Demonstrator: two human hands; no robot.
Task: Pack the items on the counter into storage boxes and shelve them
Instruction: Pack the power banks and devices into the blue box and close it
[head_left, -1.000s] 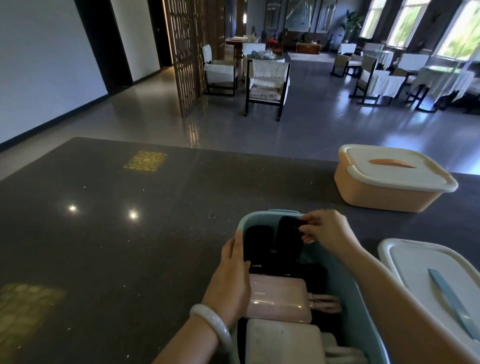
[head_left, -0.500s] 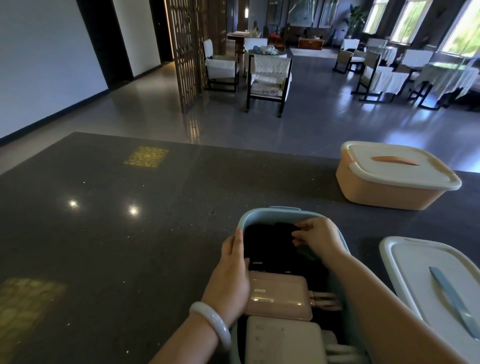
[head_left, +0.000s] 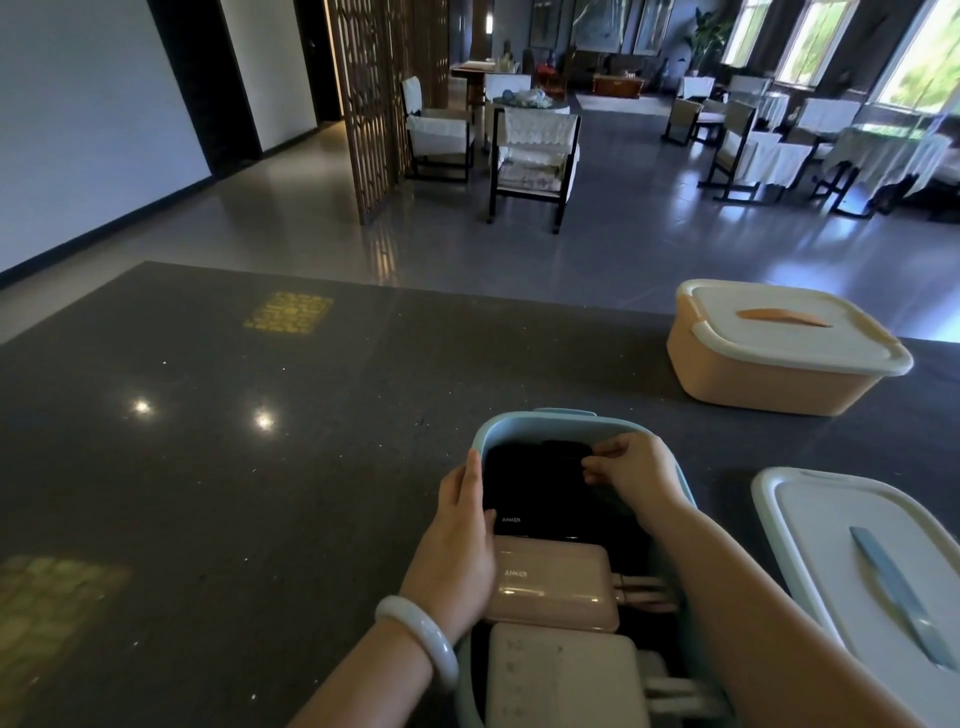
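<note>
Right hand had lowered the black item, upright a second earlier, flat into the far end of the blue box on the table, fingers still pinching it; left hand, fingers straight, steadied the rim — packing nearly done, lid next.

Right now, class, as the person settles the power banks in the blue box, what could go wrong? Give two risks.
1. The right hand is pressing a black power bank into the far end of the blue box, already tightly packed with the pink power bank and white charger; it may jam or scratch.
2. Cables stick out beside the pink one and could get pinched when the lid goes on.
</note>
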